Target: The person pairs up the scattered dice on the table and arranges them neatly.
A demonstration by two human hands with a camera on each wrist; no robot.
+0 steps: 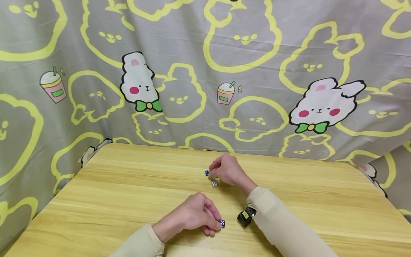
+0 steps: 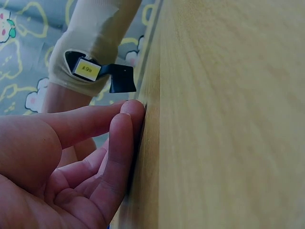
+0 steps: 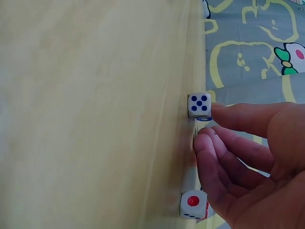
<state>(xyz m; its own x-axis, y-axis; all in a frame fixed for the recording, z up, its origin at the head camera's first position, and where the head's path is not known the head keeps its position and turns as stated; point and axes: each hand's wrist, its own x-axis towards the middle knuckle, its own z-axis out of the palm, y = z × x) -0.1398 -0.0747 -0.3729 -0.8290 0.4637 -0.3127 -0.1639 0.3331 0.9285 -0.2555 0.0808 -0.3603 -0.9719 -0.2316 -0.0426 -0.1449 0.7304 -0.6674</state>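
My left hand is low over the table, its fingers curled and a small blue die with white dots pinched at the fingertips. In the left wrist view, the fingers hide that die. Farther back, my right hand has its thumb close beside another blue die. A gap shows between thumb and fingers; whether they touch this die is hard to tell. In front of it stands a white die with blue dots, covering most of the blue one. Another white die shows a red dot near the right fingers.
A wooden table carries the dice. A patterned curtain hangs along its back and sides. A black wrist camera is strapped at the right sleeve, above the table to the right of the left hand.
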